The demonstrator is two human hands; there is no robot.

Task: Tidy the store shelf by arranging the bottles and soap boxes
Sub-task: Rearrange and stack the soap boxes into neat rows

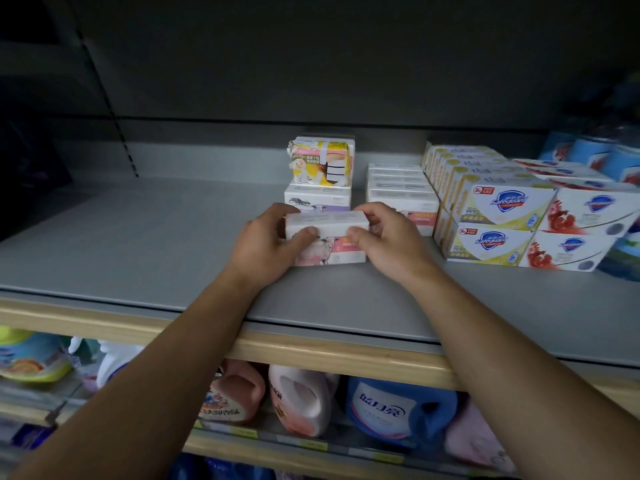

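1. Both hands grip one pink soap box (pixel 329 237): left hand (pixel 266 244) curls round its left end, right hand (pixel 388 244) round its right.
2. The box sits mid-shelf (pixel 138 244), near the front edge, seemingly atop another.
3. Safeguard boxes (pixel 498 223) are stacked toward the right edge.

Grey shelf (pixel 138 244) across the middle of the frame, pale wood front edge (pixel 311 355) below it, dark grey back panel (pixel 311 64) filling the top, dim light, slotted upright (pixel 114 109) at upper left
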